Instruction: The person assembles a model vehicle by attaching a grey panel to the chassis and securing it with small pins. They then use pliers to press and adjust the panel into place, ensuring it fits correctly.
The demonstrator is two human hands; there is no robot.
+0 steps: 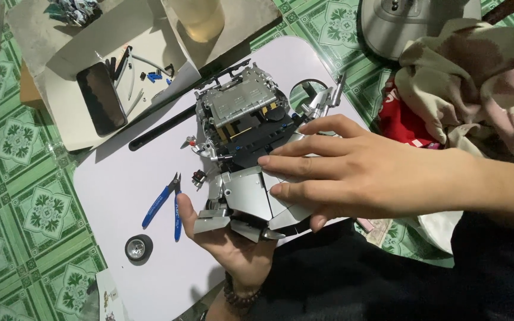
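Light: dim, cool | shadows: soft | focus: sharp, edges perhaps slightly soft

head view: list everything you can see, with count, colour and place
grey and black brick-built model car: one, centre of white board
white board: one, on green patterned floor
blue-handled cutters: one, left of model
black rubber wheel: one, board's lower left
black phone: one, in white cardboard box
patterned cloth: one, beige and brown, upper right
left hand: under model's near end
right hand: flat on model's top

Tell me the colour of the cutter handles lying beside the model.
Blue, on the cutters; head view shows it best.
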